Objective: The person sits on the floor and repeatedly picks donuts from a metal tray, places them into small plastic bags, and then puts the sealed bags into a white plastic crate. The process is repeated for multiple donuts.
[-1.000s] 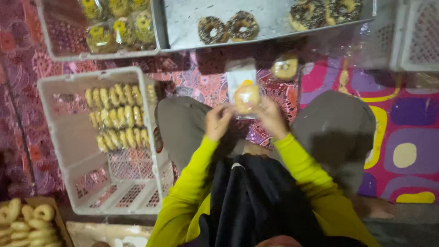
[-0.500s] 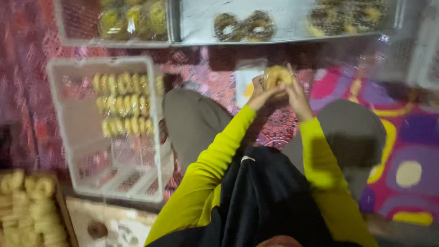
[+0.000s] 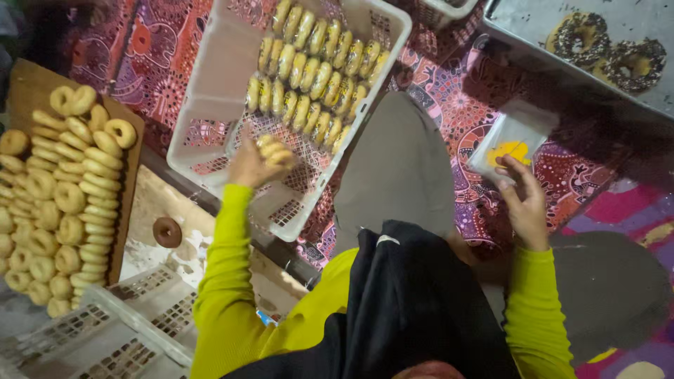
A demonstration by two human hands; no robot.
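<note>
Glossy wrapped donuts [image 3: 316, 67] fill a white plastic crate [image 3: 210, 91]; the mat [image 3: 449, 77] looks like patterned cloth.

The left hand [image 3: 254, 165] blurs around its wrapped doughnut [image 3: 275, 152].

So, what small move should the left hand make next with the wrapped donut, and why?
Probably lower the left hand a little and set the wrapped donut beside the two rows of packed donuts. It is held over the white crate, where bare mesh is free near the rows. The right hand only touches the stack of clear bags.
</note>
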